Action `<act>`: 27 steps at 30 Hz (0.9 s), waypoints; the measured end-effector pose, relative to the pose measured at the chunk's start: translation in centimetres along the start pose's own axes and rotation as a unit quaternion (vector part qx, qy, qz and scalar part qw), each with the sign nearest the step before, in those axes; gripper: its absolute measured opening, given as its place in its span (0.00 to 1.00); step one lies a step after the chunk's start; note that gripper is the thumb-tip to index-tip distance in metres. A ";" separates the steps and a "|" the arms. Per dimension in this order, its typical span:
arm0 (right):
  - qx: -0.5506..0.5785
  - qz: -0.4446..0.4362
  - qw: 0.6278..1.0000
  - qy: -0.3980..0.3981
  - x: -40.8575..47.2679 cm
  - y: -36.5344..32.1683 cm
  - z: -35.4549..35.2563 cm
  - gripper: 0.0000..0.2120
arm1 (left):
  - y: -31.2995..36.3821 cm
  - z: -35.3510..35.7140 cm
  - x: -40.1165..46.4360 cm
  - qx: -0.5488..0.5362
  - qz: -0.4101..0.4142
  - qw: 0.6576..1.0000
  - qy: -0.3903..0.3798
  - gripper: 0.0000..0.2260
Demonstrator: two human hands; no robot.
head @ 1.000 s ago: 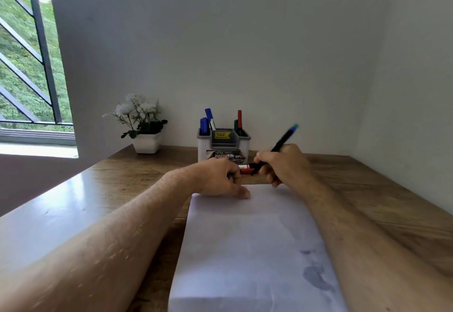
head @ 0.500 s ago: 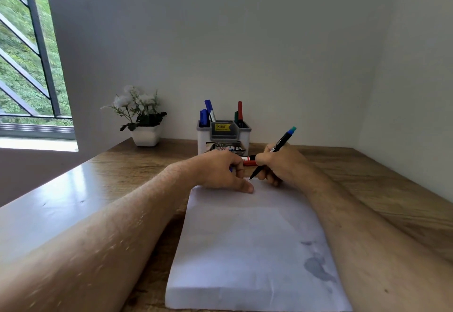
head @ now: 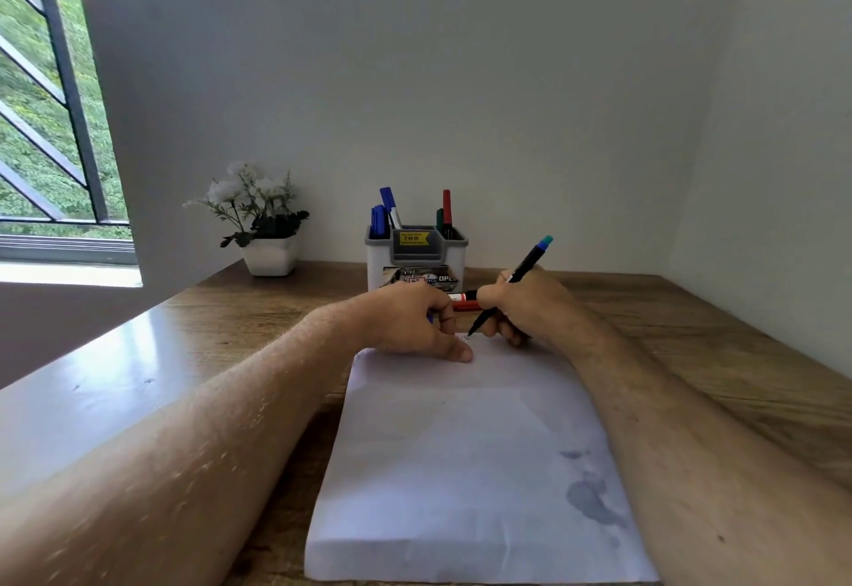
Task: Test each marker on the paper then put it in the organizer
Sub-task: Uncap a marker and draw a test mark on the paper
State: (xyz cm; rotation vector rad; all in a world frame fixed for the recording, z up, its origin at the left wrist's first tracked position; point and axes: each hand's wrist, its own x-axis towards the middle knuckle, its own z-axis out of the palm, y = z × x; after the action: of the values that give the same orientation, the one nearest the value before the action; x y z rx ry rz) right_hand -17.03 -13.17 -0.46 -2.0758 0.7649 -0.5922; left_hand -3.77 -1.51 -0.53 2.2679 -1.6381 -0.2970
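My right hand grips a black marker with a teal end, its tip touching the far edge of the white paper. My left hand presses down on the paper's far left corner with curled fingers; a bit of blue shows inside them, likely a cap. Behind the hands lie red markers on the wooden desk. The grey-and-white organizer stands at the back and holds blue markers on its left side and a red and a green marker on its right.
A white pot with white flowers sits at the desk's back left. Walls close off the back and right side. A barred window is at the left. A grey stain marks the paper's near right part.
My right hand lowered the marker so its tip went from above the desk down onto the paper's far edge. The view rose slightly; my left hand stayed on the paper.
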 end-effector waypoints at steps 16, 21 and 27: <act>0.003 0.005 1.000 -0.002 0.1 0.0 0.0 0.09 | 0.0 0.2 -0.1 -0.001 0.009 1.000 -0.007 0.04; -0.007 0.009 0.999 0.038 0.1 -0.2 0.0 0.09 | -0.1 0.2 0.0 0.004 0.010 1.000 -0.003 0.05; -0.022 0.004 0.998 0.051 0.2 -0.1 0.2 0.08 | -0.2 0.1 0.0 0.002 0.018 1.000 0.001 0.05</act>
State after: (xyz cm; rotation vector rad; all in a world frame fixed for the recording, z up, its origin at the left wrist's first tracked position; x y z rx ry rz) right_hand -16.73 -13.12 -0.43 -2.0946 0.8517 -0.6856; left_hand -3.62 -1.50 -0.72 2.2388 -1.6778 -0.2816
